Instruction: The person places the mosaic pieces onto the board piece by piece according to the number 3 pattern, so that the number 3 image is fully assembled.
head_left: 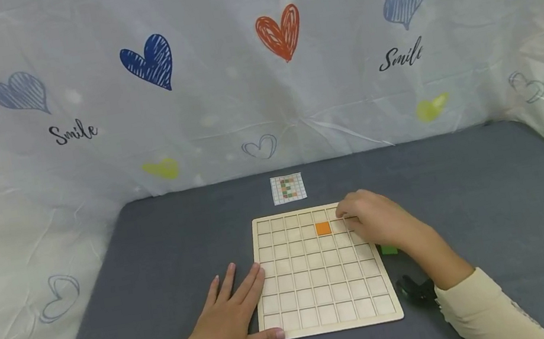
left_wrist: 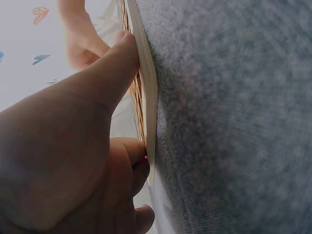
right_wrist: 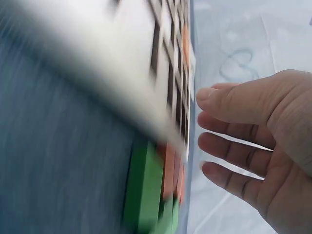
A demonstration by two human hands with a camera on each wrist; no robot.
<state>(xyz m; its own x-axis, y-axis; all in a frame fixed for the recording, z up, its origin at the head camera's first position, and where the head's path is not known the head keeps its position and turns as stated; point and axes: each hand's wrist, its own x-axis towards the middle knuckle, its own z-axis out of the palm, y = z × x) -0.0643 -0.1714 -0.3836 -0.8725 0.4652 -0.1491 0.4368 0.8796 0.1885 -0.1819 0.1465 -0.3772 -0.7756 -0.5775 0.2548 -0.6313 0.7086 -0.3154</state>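
A wooden grid board lies on the dark table. One orange square sits in a cell of its second row from the far edge. Spread along the board's left side, my left hand touches the rim with its fingertips, its thumb on the near left corner. My right hand is over the far right corner. In the right wrist view its fingers are loosely bent, with no piece visible in them. A green block shows beside the board's right edge, partly behind the right forearm; red-orange blocks lie by it.
A small card with a coloured grid pattern lies beyond the board's far edge. Near the right sleeve is a black object, partly covered. A white sheet printed with hearts hangs behind the table.
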